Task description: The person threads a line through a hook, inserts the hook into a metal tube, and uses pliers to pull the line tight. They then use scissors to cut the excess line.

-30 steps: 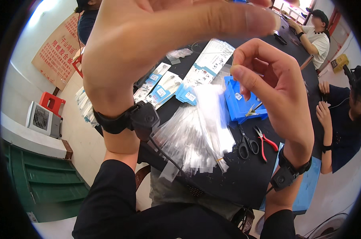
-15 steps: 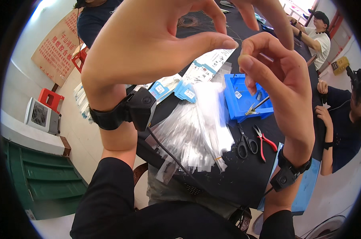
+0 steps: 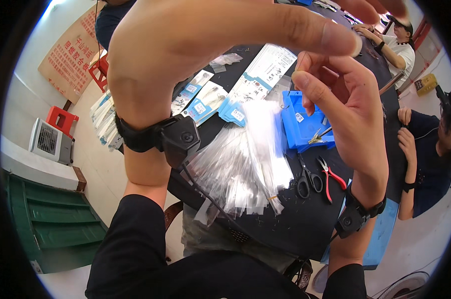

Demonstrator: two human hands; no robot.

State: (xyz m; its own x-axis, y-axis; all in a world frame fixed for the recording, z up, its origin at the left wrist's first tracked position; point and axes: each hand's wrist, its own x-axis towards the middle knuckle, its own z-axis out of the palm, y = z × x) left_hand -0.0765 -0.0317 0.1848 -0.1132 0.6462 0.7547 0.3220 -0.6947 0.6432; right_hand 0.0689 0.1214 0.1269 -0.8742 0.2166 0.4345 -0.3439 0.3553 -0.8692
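Both hands raised close to camera: left hand (image 3: pixel 185 45) and right hand (image 3: pixel 345 99) pinch something too thin to identify. I see clear sleeves (image 3: pixel 245 164) piled mid-bench; progress unclear.

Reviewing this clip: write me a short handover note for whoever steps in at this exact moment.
Left hand: raised close to the camera, thumb and forefinger pinched toward the right hand; whatever they hold is too small to tell.
Right hand: raised facing it, fingers curled, fingertips near the left thumb.
On the black table: pile of clear plastic sleeves, blue tray, scissors, red-handled pliers, printed packets.
Done: cannot tell.
Left: the sleeve pile lies untouched below the hands.
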